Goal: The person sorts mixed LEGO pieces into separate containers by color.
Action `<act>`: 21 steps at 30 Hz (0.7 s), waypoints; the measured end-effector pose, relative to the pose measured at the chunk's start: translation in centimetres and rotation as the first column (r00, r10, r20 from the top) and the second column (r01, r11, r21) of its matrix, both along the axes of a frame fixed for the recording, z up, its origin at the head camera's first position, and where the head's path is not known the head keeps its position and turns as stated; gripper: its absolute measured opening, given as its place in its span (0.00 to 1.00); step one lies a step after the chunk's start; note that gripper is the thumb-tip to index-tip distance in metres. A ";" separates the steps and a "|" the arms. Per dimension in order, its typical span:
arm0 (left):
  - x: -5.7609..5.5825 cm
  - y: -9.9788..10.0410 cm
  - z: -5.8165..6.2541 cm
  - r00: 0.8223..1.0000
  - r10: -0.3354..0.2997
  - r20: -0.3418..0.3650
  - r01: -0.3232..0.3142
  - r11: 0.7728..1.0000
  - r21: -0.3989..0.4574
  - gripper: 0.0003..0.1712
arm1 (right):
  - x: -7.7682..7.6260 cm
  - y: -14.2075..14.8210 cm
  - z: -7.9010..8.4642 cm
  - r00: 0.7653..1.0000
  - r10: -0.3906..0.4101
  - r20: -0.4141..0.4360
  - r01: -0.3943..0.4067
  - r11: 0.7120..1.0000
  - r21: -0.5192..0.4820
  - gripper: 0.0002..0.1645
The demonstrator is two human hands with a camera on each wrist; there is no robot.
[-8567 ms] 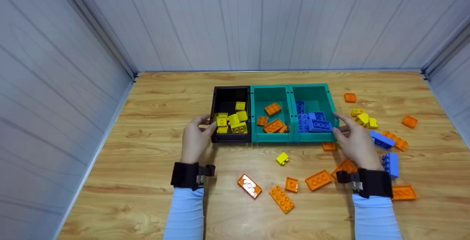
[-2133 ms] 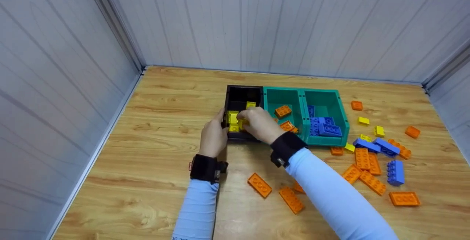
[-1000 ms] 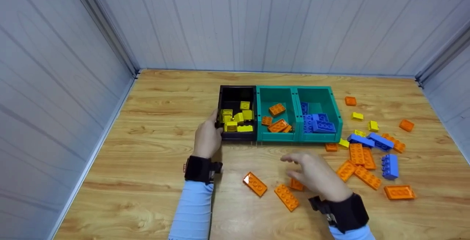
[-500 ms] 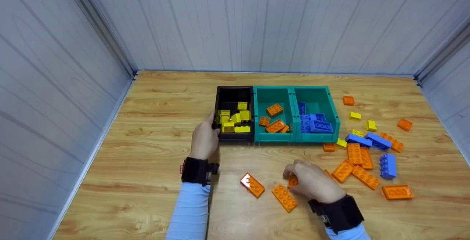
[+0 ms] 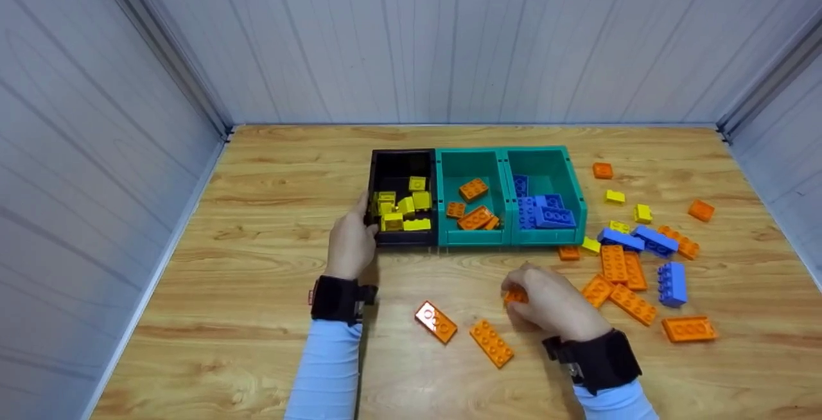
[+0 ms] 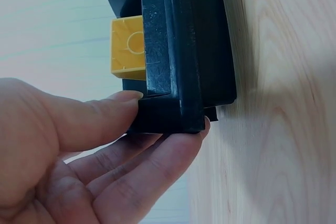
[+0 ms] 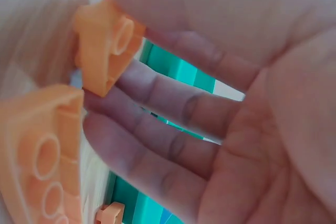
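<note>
One small orange brick (image 5: 515,295) is pinched in the right-hand grip (image 5: 553,301); the middle green bin (image 5: 474,237) lies beyond it, slightly left. Farther left, the left-hand grip (image 5: 350,245) holds the left side of the black bin (image 5: 406,239).

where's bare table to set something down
Table: bare left of the black bin and left hand, and between the green bins, right hand and two leftmost loose orange bricks. Crowded: right of the right hand, where mixed bricks lie close.
</note>
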State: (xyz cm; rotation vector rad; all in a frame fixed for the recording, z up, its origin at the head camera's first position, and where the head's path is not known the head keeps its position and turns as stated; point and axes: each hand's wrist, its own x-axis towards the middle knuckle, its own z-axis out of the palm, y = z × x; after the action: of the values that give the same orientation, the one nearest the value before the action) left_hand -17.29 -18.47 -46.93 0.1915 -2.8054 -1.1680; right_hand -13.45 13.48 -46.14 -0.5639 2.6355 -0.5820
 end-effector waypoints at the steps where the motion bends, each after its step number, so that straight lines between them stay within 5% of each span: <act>1: 0.0 0.0 0.0 1.000 0.001 -0.001 -0.001 1.000 0.001 0.38 | -0.1 0.1 0.1 1.000 -0.006 -0.012 0.006 1.000 -0.010 0.10; 10: 0.2 -0.3 -0.2 0.999 -0.007 -0.032 0.006 0.999 -0.035 0.37 | -0.5 0.3 0.1 0.974 -0.033 -0.224 0.002 0.991 -0.136 0.16; 21: 0.1 -0.1 -0.2 1.000 -0.009 -0.024 0.008 1.000 -0.011 0.38 | -2.9 -1.6 0.3 0.892 -0.116 -0.436 -0.026 0.951 -0.308 0.17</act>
State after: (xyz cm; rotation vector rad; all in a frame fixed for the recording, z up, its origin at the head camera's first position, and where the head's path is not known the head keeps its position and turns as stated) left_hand -17.23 -18.58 -47.10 0.1638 -2.7941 -1.1481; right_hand -16.40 11.87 -45.85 -0.8159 3.0174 -0.9939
